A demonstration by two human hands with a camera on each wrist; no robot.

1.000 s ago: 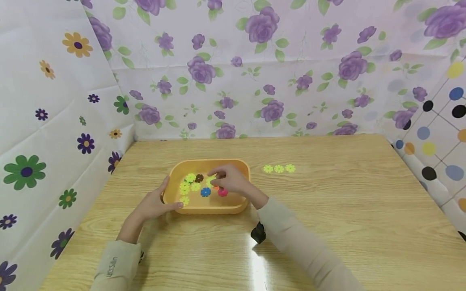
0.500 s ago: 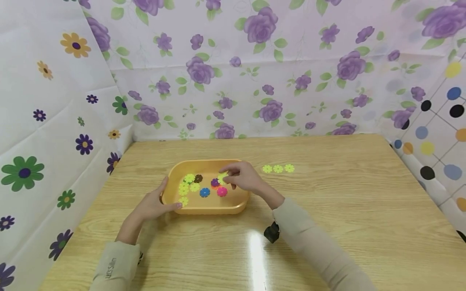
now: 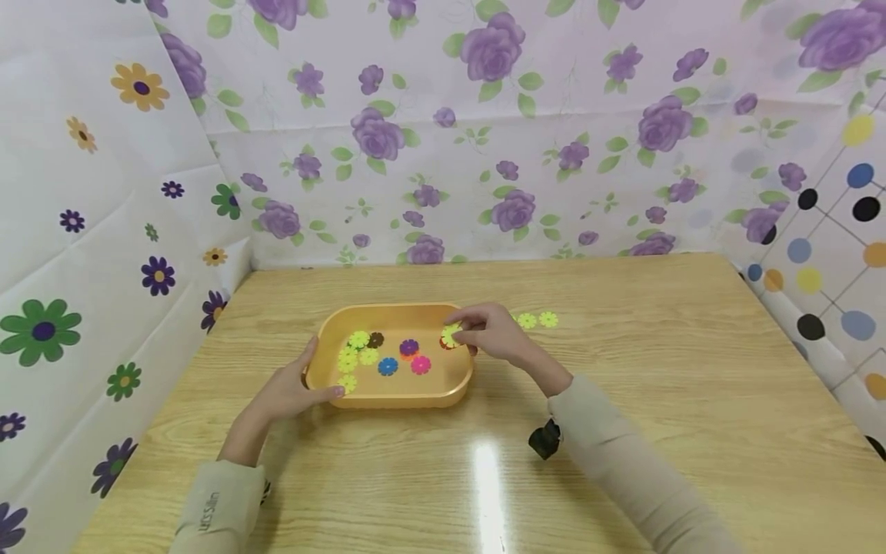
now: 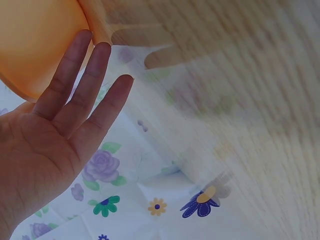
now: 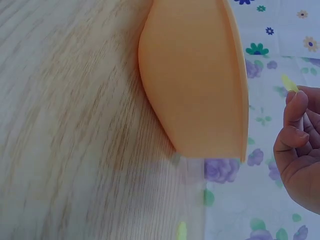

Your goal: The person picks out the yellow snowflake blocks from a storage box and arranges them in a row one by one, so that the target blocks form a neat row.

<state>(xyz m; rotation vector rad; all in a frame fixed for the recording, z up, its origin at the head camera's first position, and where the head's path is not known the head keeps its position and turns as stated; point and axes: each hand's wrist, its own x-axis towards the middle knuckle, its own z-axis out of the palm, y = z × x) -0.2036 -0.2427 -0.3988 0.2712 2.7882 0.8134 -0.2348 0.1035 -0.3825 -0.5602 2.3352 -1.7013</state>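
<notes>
An orange tray (image 3: 398, 401) holds several yellow flower-shaped pieces (image 3: 348, 360), with a blue piece (image 3: 388, 366), a pink piece (image 3: 421, 365), a purple piece (image 3: 409, 348) and a dark brown piece (image 3: 376, 339). My left hand (image 3: 285, 394) grips the tray's left end, thumb over the near rim; in the left wrist view that hand (image 4: 60, 125) has its other fingers along the tray's outside. Over the tray's right end, my right hand (image 3: 495, 334) pinches a yellow piece (image 3: 451, 335), a red one showing just beneath it. The right wrist view shows the yellow piece (image 5: 288, 83) between thumb and finger of that hand (image 5: 302, 145).
Behind and right of the tray, yellow pieces (image 3: 548, 319) lie in a row on the wooden table (image 3: 657, 385), partly hidden by my right hand. Flowered cloth (image 3: 429, 138) hangs behind the table, with patterned cloths at both sides.
My right hand has moved right across the tray with the yellow piece, uncovering the purple one. The left hand keeps its grip on the tray.
</notes>
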